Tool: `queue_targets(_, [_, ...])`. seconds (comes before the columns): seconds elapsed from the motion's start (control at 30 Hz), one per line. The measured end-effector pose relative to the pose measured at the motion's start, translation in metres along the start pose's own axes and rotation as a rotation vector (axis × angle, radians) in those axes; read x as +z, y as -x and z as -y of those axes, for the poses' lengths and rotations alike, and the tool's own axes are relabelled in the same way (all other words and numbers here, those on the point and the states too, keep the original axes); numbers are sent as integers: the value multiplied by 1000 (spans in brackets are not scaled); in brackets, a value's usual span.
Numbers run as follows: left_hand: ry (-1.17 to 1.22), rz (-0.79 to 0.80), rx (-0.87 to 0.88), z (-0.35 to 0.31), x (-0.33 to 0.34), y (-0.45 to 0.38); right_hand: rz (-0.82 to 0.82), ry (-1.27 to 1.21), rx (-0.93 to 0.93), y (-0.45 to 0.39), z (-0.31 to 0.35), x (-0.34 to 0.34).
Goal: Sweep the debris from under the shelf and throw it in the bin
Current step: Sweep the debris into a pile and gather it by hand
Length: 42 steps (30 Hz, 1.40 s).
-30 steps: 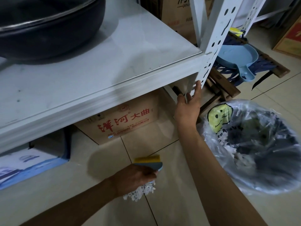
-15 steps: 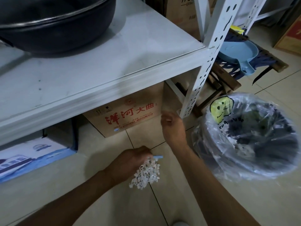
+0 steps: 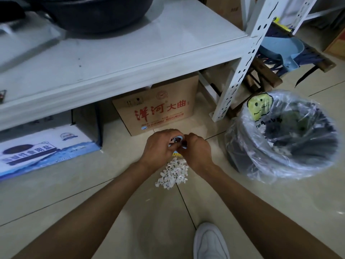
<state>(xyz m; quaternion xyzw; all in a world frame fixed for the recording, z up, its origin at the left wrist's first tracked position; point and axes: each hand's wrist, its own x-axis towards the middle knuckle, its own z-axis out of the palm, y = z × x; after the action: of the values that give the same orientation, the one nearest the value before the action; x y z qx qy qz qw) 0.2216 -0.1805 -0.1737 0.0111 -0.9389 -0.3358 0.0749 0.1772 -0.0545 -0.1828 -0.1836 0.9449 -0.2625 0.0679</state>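
- Shelf [image 3: 130,58] fills the upper left of the frame.
- Left hand [image 3: 160,146] and right hand [image 3: 196,148] meet at centre frame, both clasping a small blue brush [image 3: 178,138].
- Debris [image 3: 173,172], a white pile, lies on the floor just below both hands.
- Bin [image 3: 283,135] sits right of the pile, nearer the right hand.

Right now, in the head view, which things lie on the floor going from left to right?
Blue-and-white box → brown cardboard carton → white debris pile below both hands → lined bin.
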Motion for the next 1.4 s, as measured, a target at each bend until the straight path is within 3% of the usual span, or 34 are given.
queue_targets(0.23, [106,-198,-17,1,17,17,-64,120,-64,-5,-22,0])
queue_targets(0.4, [83,-214,-236,42,31,61,-157,188,40,-9,-58,1])
queue_targets(0.5, [62,-151,-442,57,50,97,-170,181,27,3,-67,15])
queue_targets(0.63, [6,-5,-621,65,74,129,21,259,-62,21,-50,45])
queue_targets(1.03, [-1,39,-721,78,78,146,70,364,-408,61,23,93])
queue_targets(1.1, [14,24,-734,84,74,150,10,294,-375,57,11,84])
queue_targets(1.23, [8,56,-751,90,67,161,-36,308,-117,56,-11,62])
queue_targets(1.4, [3,157,-699,74,72,169,72,278,-15,72,-7,74])
